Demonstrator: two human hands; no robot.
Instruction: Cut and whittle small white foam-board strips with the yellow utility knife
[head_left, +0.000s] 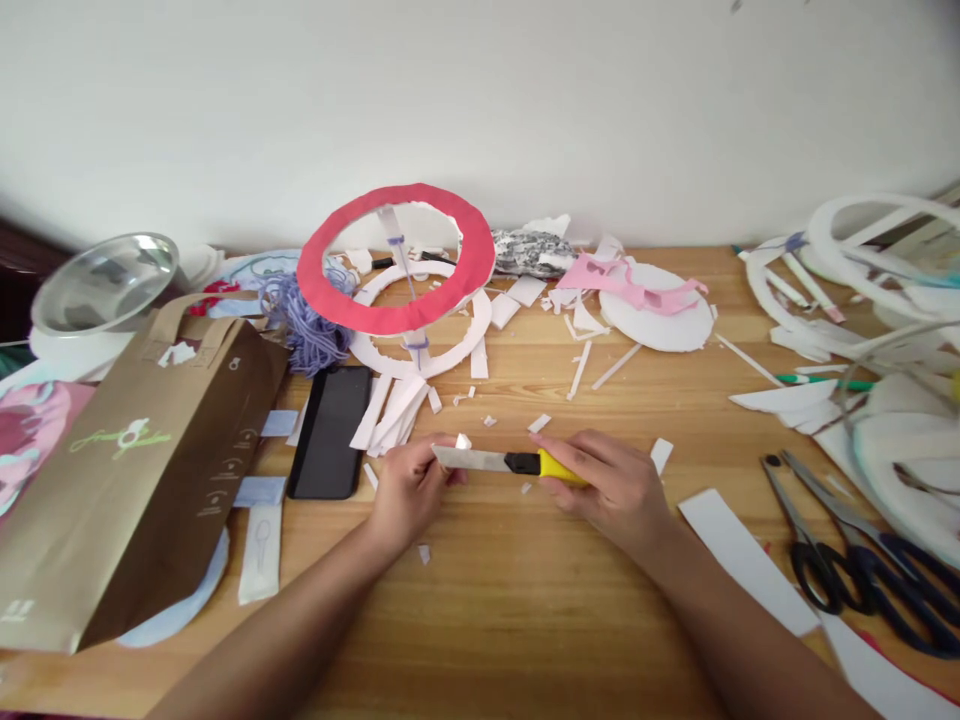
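In my right hand [604, 480] is a yellow box cutter [559, 468], its long blade pointing left. My left hand [412, 485] is closed in a pinch around a small white piece [463, 441], which shows just above the blade tip. Most of that piece is hidden by the fingers and blade. Behind my hands stands a frame of two rings joined by struts. Its upper ring [322, 290] is red and its lower ring [480, 325] is white. White strips [401, 415] and small scraps lie in front of it.
A brown paper bag [150, 450], a metal bowl [105, 285], purple yarn [311, 325] and a black phone [331, 432] are at left. Two pairs of scissors [832, 575] and white rings [765, 290] lie at right. A white disc [660, 320] with pink paper [600, 275] sits at the back.
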